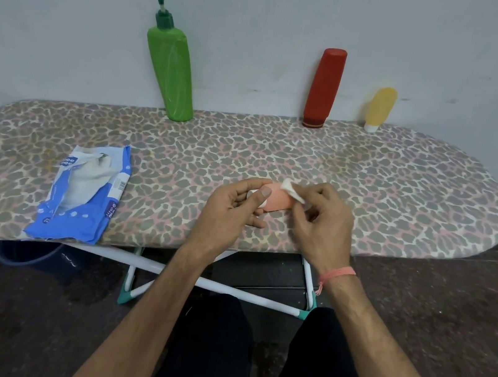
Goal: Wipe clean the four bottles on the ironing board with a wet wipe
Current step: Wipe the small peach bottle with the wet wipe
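Dark speckled floor (pixel 449 317) lies under your black-clad legs (pixel 213 362), and the white and teal frame (pixel 243 295) of the ironing board stands just ahead of your knees. Above the near half of the leopard-print ironing board (pixel 403 196), your left hand (pixel 231 211) holds the small pink bottle (pixel 276 201) on its side, thumb curled over the white-capped end and fingers (pixel 255 222) wrapped beneath. Your right hand (pixel 322 222), a pink thread at its wrist, pinches a folded white wet wipe (pixel 293 190) between thumb and fingertips and presses it against the upper right end of that bottle. To the left on the board rests the opened blue-and-white wipes packet (pixel 86 195), partly overhanging the near edge. Farther back, three bottles lean against the pale wall (pixel 270 2): the green pump bottle (pixel 170 71) at left, the red bottle (pixel 324 87) standing on its cap right of centre, and just beside it the small yellow bottle (pixel 380 108), cap down, toward the rounded end.
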